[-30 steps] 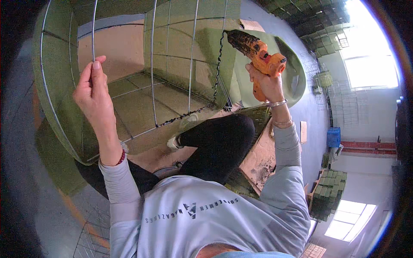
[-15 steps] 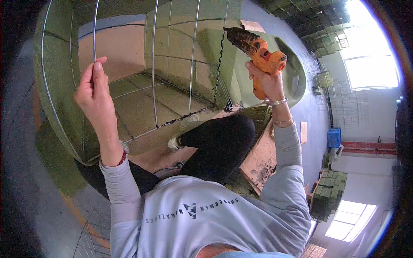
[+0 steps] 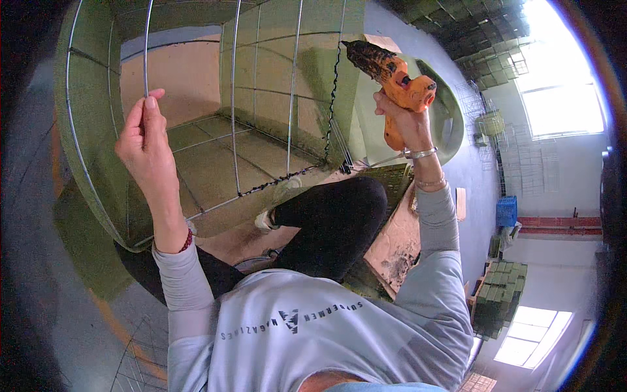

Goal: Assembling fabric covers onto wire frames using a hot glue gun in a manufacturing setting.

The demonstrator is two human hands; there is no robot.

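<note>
My right hand grips the handle of an orange hot glue gun whose front end is caked in black. Its nozzle points left, at the upper end of a bumpy black glue line on the corner wire of a large wire-frame cage. Whether the nozzle touches the wire I cannot tell. Another black glue line runs along the near bottom wire. Green mesh covers the cage walls. On the left, my left hand pinches an upright cage wire between thumb and fingers.
The cage stands in front of my bent black-clad leg. A pale green chair-like shell is behind my right hand. Black-stained cardboard lies right of my leg. Farther right are a blue crate and stacked green mesh boxes.
The glue gun has tilted slightly and its nozzle has shifted a little right. My left hand and the wire it pinches have moved slightly right. Both grips are unchanged.
</note>
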